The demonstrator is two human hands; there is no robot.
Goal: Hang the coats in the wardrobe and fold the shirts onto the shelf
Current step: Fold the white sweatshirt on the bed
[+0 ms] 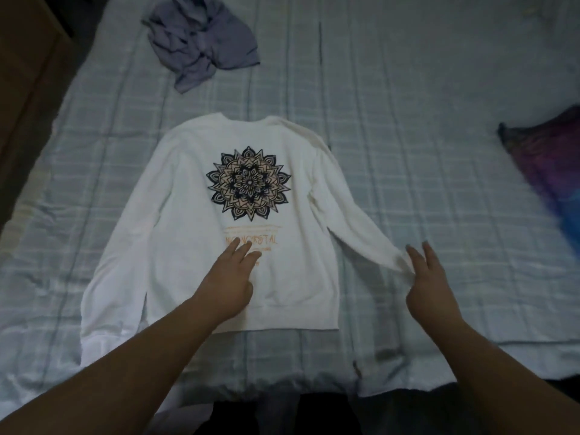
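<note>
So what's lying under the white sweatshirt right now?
The white sweatshirt lies flat on the checked bedsheet, left hand pressing on it. Whatever else is beneath is covered.

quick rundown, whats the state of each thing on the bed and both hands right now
white sweatshirt: spread flat, print side up, unfolded
right sleeve cuff: pinched by the right hand
left hand: fingers straight, pressing flat on the sweatshirt
right hand: holding the cuff
grey-blue garment: crumpled in a heap, untouched
multicoloured cloth: lying at the right edge, partly out of view
</note>
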